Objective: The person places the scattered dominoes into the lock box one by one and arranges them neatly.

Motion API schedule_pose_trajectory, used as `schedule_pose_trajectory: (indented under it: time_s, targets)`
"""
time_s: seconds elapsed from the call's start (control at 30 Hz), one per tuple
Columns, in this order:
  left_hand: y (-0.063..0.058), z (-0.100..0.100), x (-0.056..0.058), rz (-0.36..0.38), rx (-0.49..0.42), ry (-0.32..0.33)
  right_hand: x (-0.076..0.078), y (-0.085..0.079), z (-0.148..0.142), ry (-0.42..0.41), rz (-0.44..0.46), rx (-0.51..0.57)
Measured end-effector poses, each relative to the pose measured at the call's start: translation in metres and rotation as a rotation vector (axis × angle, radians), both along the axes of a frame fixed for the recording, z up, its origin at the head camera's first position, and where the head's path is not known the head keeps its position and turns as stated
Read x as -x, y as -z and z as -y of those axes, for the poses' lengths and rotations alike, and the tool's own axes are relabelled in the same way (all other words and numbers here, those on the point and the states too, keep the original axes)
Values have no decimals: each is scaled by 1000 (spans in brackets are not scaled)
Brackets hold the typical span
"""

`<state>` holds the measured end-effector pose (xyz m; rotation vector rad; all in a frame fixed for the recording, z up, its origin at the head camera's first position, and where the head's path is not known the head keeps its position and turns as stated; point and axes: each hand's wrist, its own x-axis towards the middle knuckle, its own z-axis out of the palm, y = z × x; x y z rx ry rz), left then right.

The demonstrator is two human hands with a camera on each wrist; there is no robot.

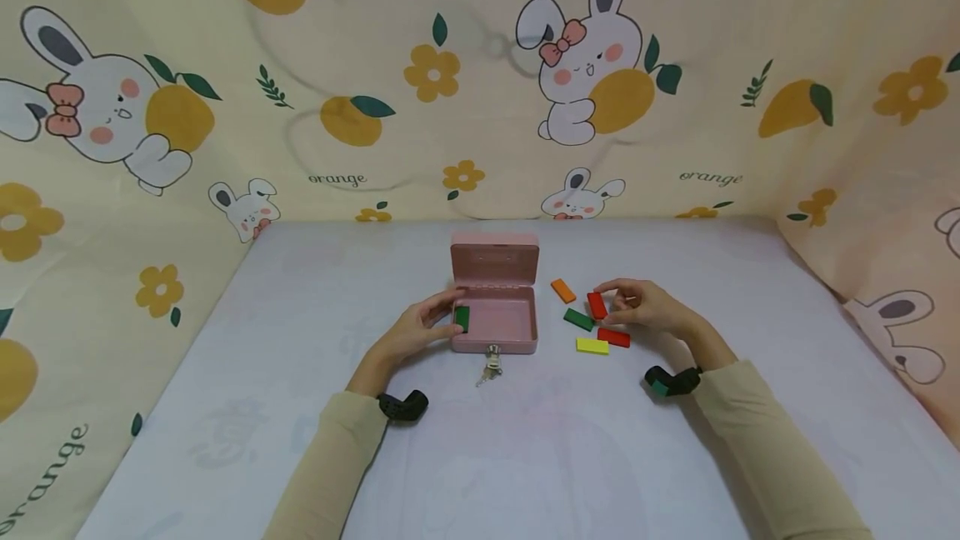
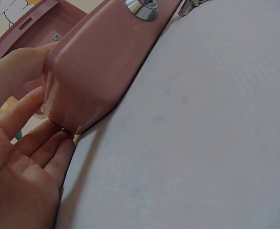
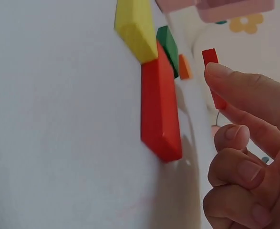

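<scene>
A pink cash box (image 1: pixel 530 321) stands on the table with its lid (image 1: pixel 495 262) raised. One green block (image 1: pixel 462 319) lies inside, by the left wall. My left hand (image 1: pixel 415 330) grips the box's left side; in the left wrist view its thumb (image 2: pixel 23 67) is at the rim and the other fingers lie against the outer wall. Between thumb and fingers my right hand (image 1: pixel 647 307) pinches a red block (image 3: pixel 211 56), raised above the table. Below it lie another red block (image 3: pixel 158 105), a yellow block (image 1: pixel 592 347) and a second green block (image 1: pixel 578 319). An orange block (image 1: pixel 563 290) lies farther back.
Small keys (image 1: pixel 490 372) hang from the lock (image 2: pixel 143 7) at the box's front and rest on the white table (image 1: pixel 480 457). A patterned cloth (image 1: pixel 465 107) with rabbits and oranges rises behind the table and along both sides.
</scene>
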<state>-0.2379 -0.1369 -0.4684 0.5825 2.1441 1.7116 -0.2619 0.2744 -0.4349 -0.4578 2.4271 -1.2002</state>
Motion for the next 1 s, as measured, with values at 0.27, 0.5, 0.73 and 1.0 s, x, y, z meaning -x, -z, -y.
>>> schedule_pose_trajectory:
  time_s: [0.27, 0.5, 0.73, 1.0]
  targets:
    - [2, 1, 0, 4, -2, 1, -5, -4, 8, 23, 1, 17]
    - [3, 1, 1, 1, -10, 6, -10, -7, 21, 25, -12, 23]
    - [2, 0, 1, -1, -13, 14, -11, -9, 30, 39, -16, 19]
    - [0, -1, 1, 2, -11, 9, -12, -11, 43, 19, -34, 30]
